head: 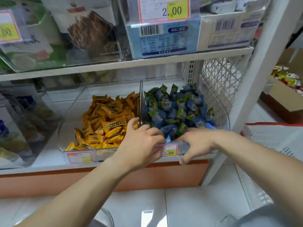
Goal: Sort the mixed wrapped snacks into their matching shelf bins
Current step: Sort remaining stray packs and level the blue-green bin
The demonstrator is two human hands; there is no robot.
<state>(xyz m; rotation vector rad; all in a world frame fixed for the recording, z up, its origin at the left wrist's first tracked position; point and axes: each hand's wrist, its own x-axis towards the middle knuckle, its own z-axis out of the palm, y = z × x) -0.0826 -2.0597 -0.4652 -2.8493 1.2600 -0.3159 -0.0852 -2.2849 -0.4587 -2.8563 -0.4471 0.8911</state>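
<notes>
On the lower shelf stand two clear bins side by side. The left bin (78, 157) holds yellow wrapped snacks (105, 123). The right bin (221, 115) holds a mixed heap of blue snacks (165, 105) and green snacks (153, 101). My left hand (141, 145) reaches over the front wall of the right bin, by the divider (140, 102), with its fingers curled down into the heap. Its fingertips meet a blue wrapper (168, 138); whether they pinch it is hidden. My right hand (198, 141) lies across the same front edge, fingers stretched into the snacks and thumb hanging outside.
A price tag (169, 152) sits on the bin front between my hands. The shelf above carries boxed goods (164, 40) and clear bins. A white lattice panel (219, 76) closes the right side. A white basket (272, 136) and a carton of packets (285, 79) stand to the right.
</notes>
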